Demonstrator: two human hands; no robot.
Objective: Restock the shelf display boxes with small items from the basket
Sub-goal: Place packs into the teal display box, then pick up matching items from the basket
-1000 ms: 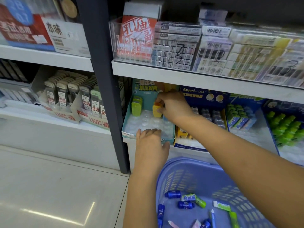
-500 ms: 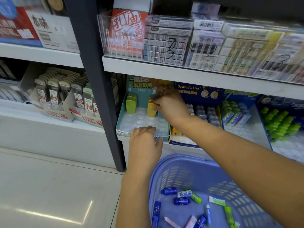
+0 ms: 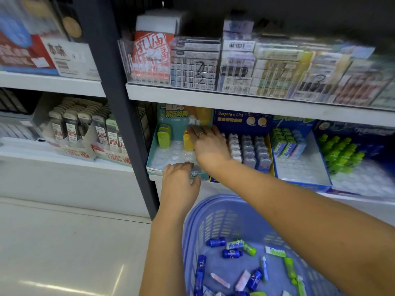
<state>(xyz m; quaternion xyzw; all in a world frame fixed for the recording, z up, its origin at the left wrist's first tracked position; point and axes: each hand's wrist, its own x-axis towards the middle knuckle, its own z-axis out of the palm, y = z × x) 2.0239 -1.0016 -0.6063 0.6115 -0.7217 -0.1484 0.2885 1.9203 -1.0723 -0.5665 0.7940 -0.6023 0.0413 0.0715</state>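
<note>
Right hand (image 3: 210, 146), pinching the yellow item (image 3: 188, 143) 1 second ago, now rests flat-fingered beside it, likely seated; left hand (image 3: 178, 182) still grips the teal display box (image 3: 152, 150) rim

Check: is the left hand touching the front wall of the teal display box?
Touching. The head view shows the left hand with its fingers hooked over the front wall of the teal display box and its thumb against the face.

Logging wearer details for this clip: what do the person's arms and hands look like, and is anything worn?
Both forearms are bare, with no sleeves, gloves, watch or bracelet in view. The right hand wears a thin ring on one finger. The left hand shows no jewellery.
</note>
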